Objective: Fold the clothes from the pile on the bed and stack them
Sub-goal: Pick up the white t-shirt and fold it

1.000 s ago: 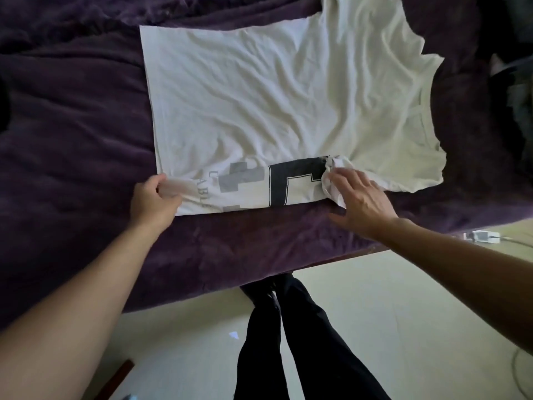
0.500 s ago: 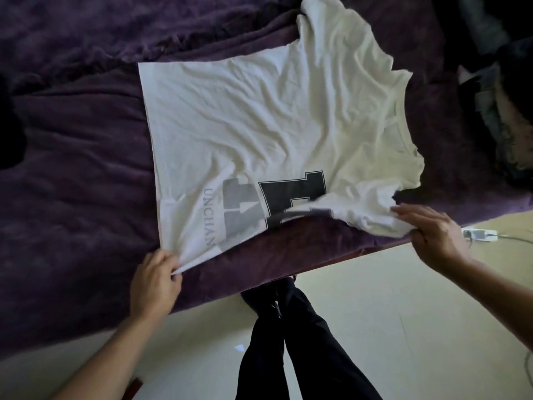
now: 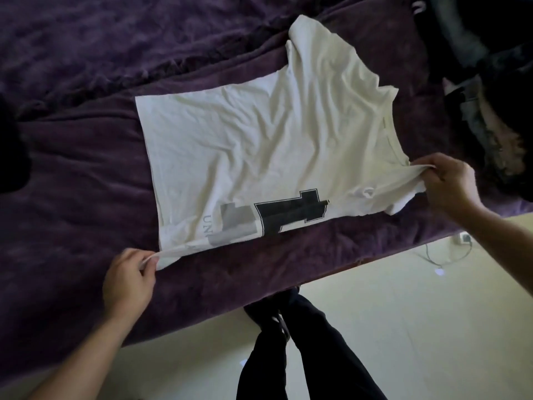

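A white T-shirt (image 3: 259, 145) with a black and grey print lies spread on the purple bed cover (image 3: 72, 183), its hem to the left and its neck to the right. Its near long edge is folded over, so the print shows. My left hand (image 3: 129, 281) pinches the near hem corner at the lower left. My right hand (image 3: 450, 186) grips the near shoulder and sleeve fabric at the right, pulling it taut. The far sleeve (image 3: 308, 36) lies bunched toward the top.
A pile of dark clothes (image 3: 490, 111) sits on the bed at the right, past the shirt's neck. Something dark (image 3: 11, 157) lies at the left edge. The bed's near edge runs diagonally; below it are pale floor, my dark trouser legs (image 3: 294, 356) and a charger with cable (image 3: 461, 241).
Both hands moved apart along the shirt's near edge: the left to the hem corner, the right out to the shoulder. The folded edge is now stretched straight between them.
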A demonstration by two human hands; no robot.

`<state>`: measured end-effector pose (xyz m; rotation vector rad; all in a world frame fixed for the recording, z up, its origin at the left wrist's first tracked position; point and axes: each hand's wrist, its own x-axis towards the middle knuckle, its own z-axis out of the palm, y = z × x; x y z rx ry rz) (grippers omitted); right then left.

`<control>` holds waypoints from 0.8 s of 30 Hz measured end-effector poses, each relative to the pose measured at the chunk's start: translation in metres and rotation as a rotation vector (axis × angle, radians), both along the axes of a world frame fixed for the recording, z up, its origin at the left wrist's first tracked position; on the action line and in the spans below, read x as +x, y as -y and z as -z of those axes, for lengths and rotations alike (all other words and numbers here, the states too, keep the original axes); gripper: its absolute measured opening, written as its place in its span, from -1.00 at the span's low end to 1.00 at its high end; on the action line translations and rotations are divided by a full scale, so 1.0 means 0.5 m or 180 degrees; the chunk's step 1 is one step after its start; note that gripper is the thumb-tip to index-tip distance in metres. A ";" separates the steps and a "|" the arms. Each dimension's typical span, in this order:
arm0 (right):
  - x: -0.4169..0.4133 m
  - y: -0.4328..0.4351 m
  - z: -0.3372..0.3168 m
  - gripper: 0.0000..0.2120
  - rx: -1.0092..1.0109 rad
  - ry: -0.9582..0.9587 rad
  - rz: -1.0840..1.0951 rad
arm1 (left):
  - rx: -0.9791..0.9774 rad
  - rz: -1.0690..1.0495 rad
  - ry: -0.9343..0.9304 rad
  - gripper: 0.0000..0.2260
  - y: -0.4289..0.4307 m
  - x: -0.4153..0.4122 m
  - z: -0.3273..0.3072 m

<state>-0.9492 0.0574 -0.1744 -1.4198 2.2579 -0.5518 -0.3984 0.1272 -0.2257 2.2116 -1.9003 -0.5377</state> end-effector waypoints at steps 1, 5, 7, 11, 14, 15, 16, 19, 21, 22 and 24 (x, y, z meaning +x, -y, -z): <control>0.005 0.046 -0.014 -0.70 -0.0082 0.0021 0.0016 | -0.0076 -0.0064 -0.0023 -0.96 0.031 0.002 -0.010; 0.019 0.239 -0.054 -0.83 -0.0234 -0.0254 -0.0079 | -0.0289 -0.0463 -0.0089 -0.91 0.183 0.003 -0.034; 0.027 0.337 -0.061 -0.73 -0.0286 -0.0423 -0.0129 | -0.0320 -0.0698 -0.0065 -0.88 0.264 0.003 -0.032; 0.055 0.529 -0.041 -0.69 -0.0318 -0.0645 -0.0269 | -0.0306 -0.1321 -0.0108 -0.83 0.426 0.002 -0.008; 0.069 0.659 -0.008 -0.67 -0.0263 -0.0682 -0.0328 | -0.0294 -0.1748 -0.0180 -0.83 0.536 -0.002 0.017; 0.071 0.695 0.005 -0.67 -0.0224 -0.0702 -0.0347 | -0.0314 -0.1844 -0.0195 -0.83 0.571 -0.004 0.027; 0.071 0.731 0.020 -0.67 -0.0190 -0.0717 -0.0368 | -0.0325 -0.1940 -0.0199 -0.82 0.604 -0.007 0.039; 0.075 0.818 0.069 -0.66 -0.0082 -0.0648 -0.0382 | -0.0186 -0.2072 0.0012 -0.76 0.676 -0.023 0.073; 0.078 0.850 0.102 -0.55 0.0133 -0.0490 -0.0295 | -0.0165 -0.1752 0.0395 -0.74 0.692 -0.059 0.086; 0.080 0.855 0.118 -0.48 0.0276 -0.0387 -0.0336 | -0.0249 -0.1435 0.0522 -0.73 0.690 -0.086 0.091; 0.084 0.850 0.148 -0.36 0.0530 -0.0207 -0.0562 | -0.0356 -0.0633 0.0559 -0.73 0.670 -0.159 0.098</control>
